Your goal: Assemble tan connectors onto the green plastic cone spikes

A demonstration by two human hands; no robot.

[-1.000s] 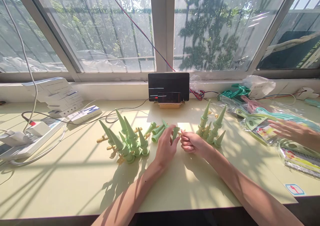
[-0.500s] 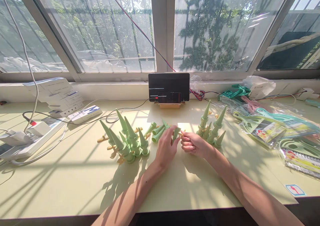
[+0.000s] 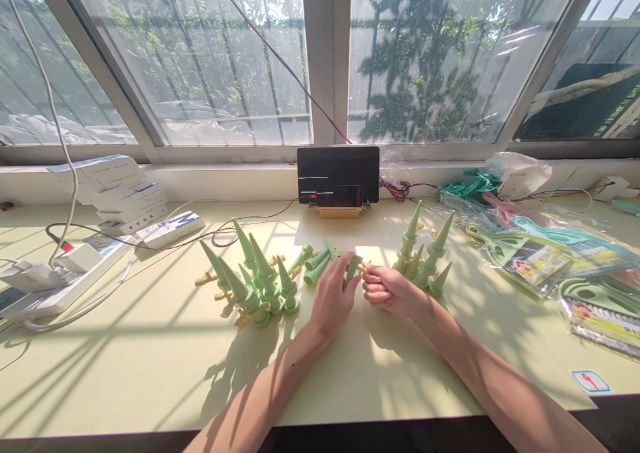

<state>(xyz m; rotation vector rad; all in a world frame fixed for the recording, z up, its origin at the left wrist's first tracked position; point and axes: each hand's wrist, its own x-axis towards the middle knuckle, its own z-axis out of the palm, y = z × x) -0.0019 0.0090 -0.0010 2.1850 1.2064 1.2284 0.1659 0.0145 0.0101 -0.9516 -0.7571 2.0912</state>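
My left hand (image 3: 333, 297) pinches a small green cone (image 3: 351, 269) at the middle of the pale table (image 3: 150, 366). My right hand (image 3: 387, 289) is curled shut just right of it, gripping a small tan piece (image 3: 362, 269) that meets the cone. A cluster of upright green cones on tan valves (image 3: 253, 283) stands to the left. Several loose green cones (image 3: 315, 263) lie behind my left hand. Another group of upright cones (image 3: 424, 256) stands just beyond my right hand.
A black tablet with a phone on a stand (image 3: 338, 176) sits by the window. A power strip with cables (image 3: 55, 276) and papers (image 3: 120, 189) lie at left. Bagged plastic dustpan sets (image 3: 555, 256) cover the right side.
Another person's hand at the far right, over the bagged items one second ago, has left the view. My own hands have barely moved.
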